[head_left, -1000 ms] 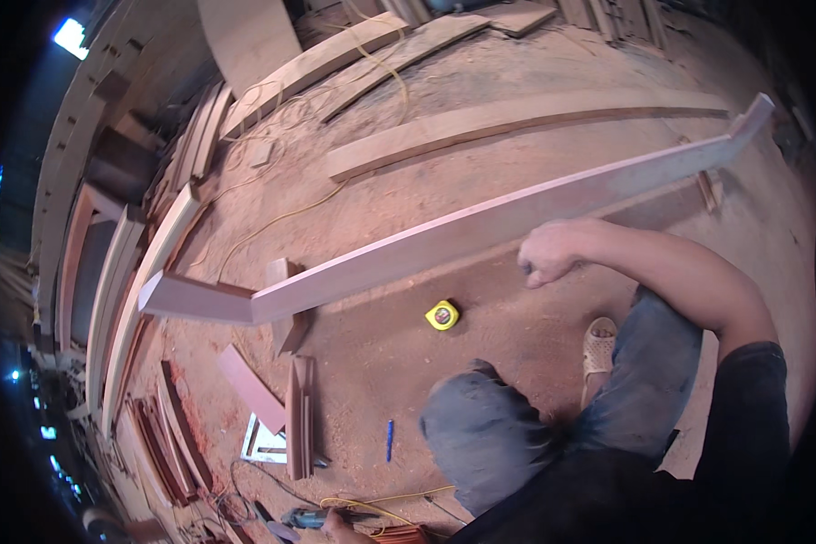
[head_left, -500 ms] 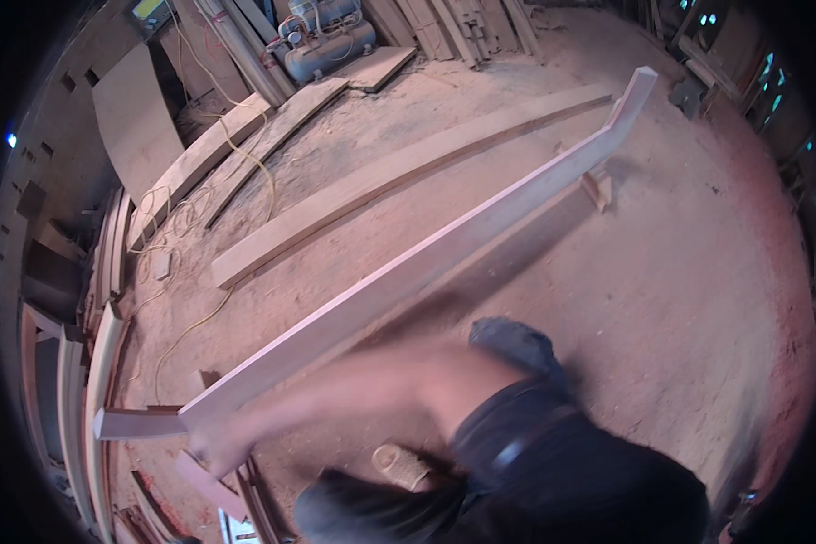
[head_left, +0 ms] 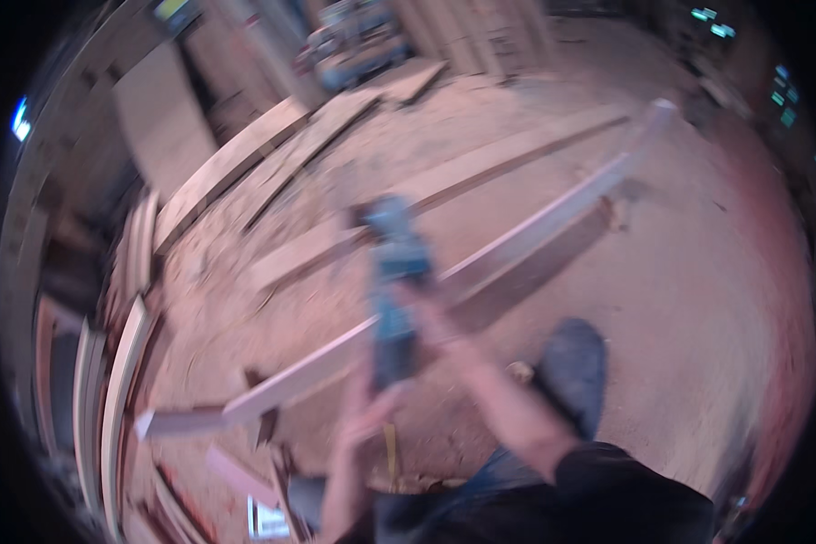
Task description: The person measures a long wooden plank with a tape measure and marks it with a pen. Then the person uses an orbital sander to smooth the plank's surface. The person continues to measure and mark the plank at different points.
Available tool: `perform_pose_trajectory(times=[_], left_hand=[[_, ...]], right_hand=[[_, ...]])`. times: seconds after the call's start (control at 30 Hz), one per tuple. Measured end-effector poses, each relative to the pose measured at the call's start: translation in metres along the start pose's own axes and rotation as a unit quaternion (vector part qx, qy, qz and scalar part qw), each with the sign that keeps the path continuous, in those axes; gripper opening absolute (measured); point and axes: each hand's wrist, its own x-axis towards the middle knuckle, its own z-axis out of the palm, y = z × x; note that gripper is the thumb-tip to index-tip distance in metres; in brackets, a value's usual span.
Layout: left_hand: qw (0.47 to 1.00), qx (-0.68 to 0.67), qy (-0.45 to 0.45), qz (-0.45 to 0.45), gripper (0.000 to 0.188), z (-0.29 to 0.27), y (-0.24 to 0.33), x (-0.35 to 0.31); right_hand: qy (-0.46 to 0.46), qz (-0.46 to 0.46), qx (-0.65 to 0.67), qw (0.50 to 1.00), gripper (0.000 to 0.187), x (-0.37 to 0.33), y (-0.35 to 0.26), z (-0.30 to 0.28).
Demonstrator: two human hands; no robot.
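A teal power tool [head_left: 401,258] with a dark front end is held out before me, smeared by motion. My right hand [head_left: 419,308] wraps around its middle from the right. Lower down, my left hand [head_left: 374,408] grips its rear end, the thumb lying across the near side. The blur hides the exact finger positions and the tool's precise kind. Beneath it runs a long pale board [head_left: 313,367] with angled ends, raised off the floor on supports, crossing from lower left to upper right. A yellow cord [head_left: 392,449] hangs below the left hand.
A thick curved beam [head_left: 499,163] lies on the dusty floor beyond the board. Several curved wooden pieces [head_left: 118,390] stand at the left. An air compressor [head_left: 358,54] sits at the back. A pinkish offcut [head_left: 242,476] is near my feet.
The power tool has come into view, with both my hands on it. My right arm, earlier reaching to the board's lower-left end, has moved up and right. The whole view has shifted slightly.
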Motion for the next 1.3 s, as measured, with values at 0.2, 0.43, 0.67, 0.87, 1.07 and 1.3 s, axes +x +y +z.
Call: perform_pose_trajectory(times=[0.2, 0.43, 0.67, 0.87, 1.07, 1.3], left_hand=[[0.967, -0.15, -0.161, 0.128, 0.096, 0.085, -0.067, -0.022], [0.946, -0.194, -0.249, 0.078, 0.096, 0.027, -0.101, -0.068], [0.958, 0.195, -0.177, 0.116, 0.061, -0.084, -0.1, -0.092], [0.711, 0.484, 0.458, 0.226, 0.05, -0.403, -0.02, -0.11], [0.805, 0.445, 0.377, -0.108, 0.052, -0.501, -0.009, -0.109], [0.813, 0.451, 0.351, -0.108, 0.05, -0.502, -0.015, -0.106]], right_hand=[[0.144, 0.05, -0.124, 0.981, 0.039, -0.096, -0.026, -0.062], [0.198, -0.013, -0.218, 0.955, 0.05, -0.135, 0.053, -0.031], [0.102, 0.137, -0.218, 0.961, 0.055, -0.108, 0.082, 0.03], [0.031, 0.13, -0.621, 0.772, 0.097, -0.065, 0.143, 0.11], [-0.13, 0.202, -0.697, 0.675, 0.107, -0.057, 0.192, 0.176], [-0.145, 0.215, -0.685, 0.681, 0.099, -0.038, 0.2, 0.178]])
